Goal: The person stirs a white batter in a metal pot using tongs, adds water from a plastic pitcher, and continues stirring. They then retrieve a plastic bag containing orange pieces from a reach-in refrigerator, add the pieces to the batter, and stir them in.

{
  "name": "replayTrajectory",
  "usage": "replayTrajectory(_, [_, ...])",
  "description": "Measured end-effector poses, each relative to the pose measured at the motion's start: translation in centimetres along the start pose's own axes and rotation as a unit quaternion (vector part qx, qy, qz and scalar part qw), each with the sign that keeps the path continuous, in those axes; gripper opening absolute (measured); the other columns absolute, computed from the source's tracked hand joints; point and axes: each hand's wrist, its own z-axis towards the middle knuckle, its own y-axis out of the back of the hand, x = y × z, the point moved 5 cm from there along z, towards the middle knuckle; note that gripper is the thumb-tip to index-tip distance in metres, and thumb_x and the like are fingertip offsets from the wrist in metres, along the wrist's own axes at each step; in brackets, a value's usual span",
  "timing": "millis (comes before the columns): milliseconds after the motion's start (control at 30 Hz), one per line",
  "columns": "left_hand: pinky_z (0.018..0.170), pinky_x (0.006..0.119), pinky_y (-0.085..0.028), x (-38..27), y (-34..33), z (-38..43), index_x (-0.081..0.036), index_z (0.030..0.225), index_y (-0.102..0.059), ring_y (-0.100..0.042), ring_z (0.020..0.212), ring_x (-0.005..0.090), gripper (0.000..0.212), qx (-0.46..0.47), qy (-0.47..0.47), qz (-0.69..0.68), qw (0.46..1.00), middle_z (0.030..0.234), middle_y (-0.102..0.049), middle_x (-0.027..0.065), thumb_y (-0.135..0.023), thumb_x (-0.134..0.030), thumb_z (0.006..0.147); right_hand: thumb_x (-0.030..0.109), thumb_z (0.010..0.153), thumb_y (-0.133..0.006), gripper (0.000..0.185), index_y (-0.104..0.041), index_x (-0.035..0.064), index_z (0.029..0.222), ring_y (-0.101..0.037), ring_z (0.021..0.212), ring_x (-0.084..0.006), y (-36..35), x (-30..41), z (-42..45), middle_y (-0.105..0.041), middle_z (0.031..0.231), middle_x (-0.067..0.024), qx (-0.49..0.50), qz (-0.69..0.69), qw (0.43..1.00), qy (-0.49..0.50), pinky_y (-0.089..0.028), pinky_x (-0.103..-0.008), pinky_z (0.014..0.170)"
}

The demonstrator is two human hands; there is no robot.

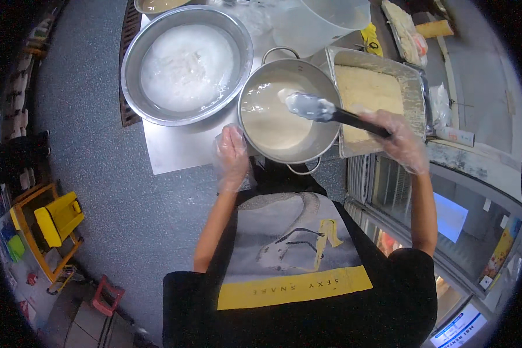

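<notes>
My right hand (398, 139), in a clear plastic glove, grips the black handle of a pair of metal tongs (315, 108). The tongs' head is over a two-handled metal pot (326, 139) of pale, creamy liquid, and a whitish coated piece shows at their tip. My left hand (232, 148), gloved too, is by the pot's near left side with its fingers together; whether it touches the rim I cannot tell. Right of the pot stands a rectangular metal pan (413, 104) holding pale yellow crumbs. A large round metal basin (132, 82) with whitish pieces in cloudy liquid sits to the left.
Behind the pot stands a translucent plastic container (296, 26), with a yellow packet (371, 40) beside it. Part of another metal bowl (141, 6) shows at the top. A glass-doored cabinet (391, 182) lies below the pan at right. A yellow crate (56, 219) is far left.
</notes>
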Motion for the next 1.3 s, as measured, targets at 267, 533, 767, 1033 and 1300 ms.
replayTrajectory(267, [0.071, 0.051, -0.046, 1.5, 0.4, 0.1, -0.002, 0.092, -0.062, -0.063, 0.081, 0.0414, 0.030, -0.011, 0.021, -0.025, 0.999, 0.084, -0.065, 0.0206, -0.046, -0.025, 0.104, -0.013, 0.064, -0.066, 0.073, -0.063, 0.0135, 0.132, -0.064, 0.094, -0.0350, 7.8, 3.6, -3.1, -0.066, 0.106, -0.0144, -0.054, -0.201, 0.976, -0.064, -0.051, -0.0420, 0.085])
replayTrajectory(533, [0.068, 0.045, -0.047, 1.7, 2.3, -0.5, -0.003, 0.092, -0.062, -0.061, 0.072, 0.0342, 0.028, -0.028, 0.041, -0.039, 0.998, 0.078, -0.063, 0.0166, -0.045, -0.023, 0.104, -0.014, 0.073, -0.060, 0.068, -0.060, 0.0149, 0.135, -0.062, 0.082, -0.0319, 10.8, 4.7, -3.3, -0.061, 0.095, -0.0127, -0.062, -0.383, 0.921, -0.017, -0.050, -0.0413, 0.072])
replayTrajectory(767, [0.068, 0.046, -0.048, 0.9, 2.9, -0.4, -0.006, 0.094, -0.063, -0.063, 0.074, 0.0357, 0.026, 0.001, 0.046, 0.005, 0.999, 0.080, -0.065, 0.0145, -0.046, -0.023, 0.104, 0.007, 0.085, -0.059, 0.063, -0.050, 0.0221, 0.146, -0.064, 0.094, -0.0242, 2.1, 0.7, 1.5, -0.063, 0.107, -0.0095, -0.057, -0.530, 0.838, 0.116, -0.053, -0.0402, 0.077])
replayTrajectory(1033, [0.072, 0.049, -0.050, 2.5, 3.8, -2.1, -0.009, 0.098, -0.065, -0.065, 0.082, 0.0397, 0.024, 0.023, 0.027, 0.076, 0.996, 0.086, -0.068, 0.0158, -0.048, -0.026, 0.102, 0.018, 0.089, -0.057, 0.042, -0.058, 0.0101, 0.130, -0.062, 0.106, -0.0202, -7.5, 1.4, 9.7, -0.059, 0.120, -0.0137, 0.217, -0.494, 0.842, -0.007, -0.054, -0.0330, 0.075])
replayTrajectory(1300, [0.072, 0.047, -0.050, -0.2, 3.2, -2.2, -0.007, 0.099, -0.066, -0.066, 0.082, 0.0393, 0.025, 0.081, 0.028, 0.017, 0.996, 0.088, -0.068, 0.0191, -0.054, -0.029, 0.100, 0.014, 0.091, -0.052, 0.049, -0.052, 0.0098, 0.140, -0.065, 0.094, -0.0305, -12.1, -0.3, 8.7, -0.065, 0.108, -0.0179, -0.085, -0.385, 0.864, 0.313, -0.056, -0.0413, 0.071])
